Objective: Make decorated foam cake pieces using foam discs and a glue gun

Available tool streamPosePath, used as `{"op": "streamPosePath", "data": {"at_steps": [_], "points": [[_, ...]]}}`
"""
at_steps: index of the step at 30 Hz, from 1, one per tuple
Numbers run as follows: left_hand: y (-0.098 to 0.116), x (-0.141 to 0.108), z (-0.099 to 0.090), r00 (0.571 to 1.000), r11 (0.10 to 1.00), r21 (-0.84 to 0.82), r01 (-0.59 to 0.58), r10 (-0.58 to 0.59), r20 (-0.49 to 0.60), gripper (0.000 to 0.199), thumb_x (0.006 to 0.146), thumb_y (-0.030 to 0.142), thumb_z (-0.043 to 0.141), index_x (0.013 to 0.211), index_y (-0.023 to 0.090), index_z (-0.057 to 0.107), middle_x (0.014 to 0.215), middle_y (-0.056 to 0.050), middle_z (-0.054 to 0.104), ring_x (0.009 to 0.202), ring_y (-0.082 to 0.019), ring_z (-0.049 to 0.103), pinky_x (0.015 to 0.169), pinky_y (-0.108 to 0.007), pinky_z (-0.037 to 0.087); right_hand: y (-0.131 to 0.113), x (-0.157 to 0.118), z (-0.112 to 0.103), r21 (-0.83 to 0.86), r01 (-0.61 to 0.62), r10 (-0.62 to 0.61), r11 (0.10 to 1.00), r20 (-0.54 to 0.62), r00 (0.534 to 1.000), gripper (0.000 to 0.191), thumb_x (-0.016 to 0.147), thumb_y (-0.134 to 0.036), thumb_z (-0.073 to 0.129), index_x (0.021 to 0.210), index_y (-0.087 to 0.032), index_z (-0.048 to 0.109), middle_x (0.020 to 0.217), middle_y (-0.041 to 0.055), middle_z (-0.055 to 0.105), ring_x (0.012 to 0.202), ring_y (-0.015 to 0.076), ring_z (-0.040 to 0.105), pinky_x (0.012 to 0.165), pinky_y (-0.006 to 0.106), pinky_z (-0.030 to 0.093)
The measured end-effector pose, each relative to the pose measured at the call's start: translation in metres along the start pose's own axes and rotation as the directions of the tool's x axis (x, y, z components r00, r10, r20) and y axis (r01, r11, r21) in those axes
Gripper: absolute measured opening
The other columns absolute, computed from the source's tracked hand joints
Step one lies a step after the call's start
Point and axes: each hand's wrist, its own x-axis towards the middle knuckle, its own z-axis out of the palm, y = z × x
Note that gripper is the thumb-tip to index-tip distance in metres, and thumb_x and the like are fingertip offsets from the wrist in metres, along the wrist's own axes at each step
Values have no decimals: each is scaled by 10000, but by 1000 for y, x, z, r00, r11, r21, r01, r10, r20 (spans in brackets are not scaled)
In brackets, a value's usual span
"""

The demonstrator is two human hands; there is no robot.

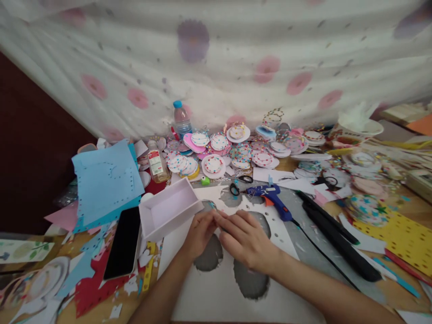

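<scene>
My left hand [201,231] and my right hand [248,238] meet fingertip to fingertip over a white sheet [202,297] with large round cut-outs. Both have their fingers closed in a pinch. Whatever lies between the fingertips is too small and hidden to name. Just left of my left hand stands an open white box [168,211], tilted towards me. Beyond my right hand lies a blue hot glue gun [270,191] with an orange trigger, its black cord running to the lower right. Dark-handled scissors [234,189] rest by its nozzle.
Piles of decorated paper discs [213,164] line the back, by a water bottle [182,120] and a clear labelled bottle [157,164]. A black phone [123,243] and blue paper [108,184] lie left. A long black tool [340,236] and yellow punched sheet [398,234] lie right.
</scene>
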Motion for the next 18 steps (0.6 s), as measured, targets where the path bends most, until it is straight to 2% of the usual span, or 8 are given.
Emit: {"op": "streamPosePath", "data": {"at_steps": [4, 6, 8, 10, 12, 13, 15, 18], "points": [[6, 4, 0, 996, 1000, -11, -13, 12, -87, 416, 800, 564, 535, 631, 199, 642, 700, -74, 693, 689, -215, 630, 674, -353, 515, -11, 8, 7, 19, -111, 110, 994, 69, 992, 161, 900, -100, 442, 895, -211, 557, 1087, 132, 691, 1018, 230, 605, 847, 402, 436], [7, 5, -2, 993, 1000, -6, -19, 18, -117, 384, 822, 509, 511, 639, 195, 633, 690, -65, 681, 682, -204, 621, 663, -339, 503, -9, 9, 1, 163, -167, 140, 972, 163, 977, 64, 887, -236, 532, 945, -211, 530, 1104, 122, 671, 1035, 247, 588, 873, 418, 422], [6, 6, -5, 992, 1000, 4, -25, 26, -127, 357, 838, 449, 500, 634, 181, 619, 641, -43, 648, 639, -177, 596, 624, -306, 478, 0, 2, -10, 379, -258, 169, 889, 251, 953, 242, 855, -393, 577, 999, -218, 494, 1094, 107, 650, 1016, 243, 582, 871, 401, 437], [3, 7, -7, 992, 999, 16, -36, 38, -119, 368, 856, 419, 481, 606, 174, 592, 601, -27, 612, 598, -152, 563, 582, -274, 440, 18, -14, -19, 452, -418, 335, 789, 254, 907, 181, 911, -345, 480, 1043, -221, 464, 1060, 99, 627, 960, 210, 585, 809, 340, 469], [1, 7, -8, 993, 998, 26, -55, 58, -104, 401, 875, 416, 461, 570, 175, 559, 574, -17, 578, 574, -134, 530, 568, -259, 409, 39, -36, -21, 242, -626, 621, 741, 108, 777, 155, 932, -355, 437, 975, -212, 477, 929, 102, 610, 863, 228, 578, 743, 346, 471], [0, 7, -8, 993, 997, 29, -66, 69, -96, 413, 879, 416, 459, 554, 176, 544, 561, -12, 558, 568, -129, 516, 574, -256, 401, 50, -49, -19, 73, -706, 705, 705, 33, 708, 209, 909, -401, 472, 952, -198, 489, 895, 119, 598, 849, 259, 571, 737, 376, 466], [0, 6, -7, 993, 996, 35, -82, 85, -78, 431, 880, 416, 466, 523, 179, 514, 532, 0, 514, 556, -121, 490, 588, -256, 392, 67, -71, -12, -256, -766, 781, 590, -60, 622, 358, 853, -496, 520, 947, -151, 513, 906, 183, 586, 905, 344, 561, 773, 456, 451], [2, 5, -5, 996, 996, 49, -76, 78, -37, 453, 867, 435, 486, 489, 185, 479, 491, 12, 458, 517, -116, 451, 551, -257, 365, 78, -93, 1, -479, -754, 860, 450, 5, 510, 471, 816, -573, 524, 915, -112, 538, 878, 226, 590, 890, 391, 572, 737, 474, 455]]}}
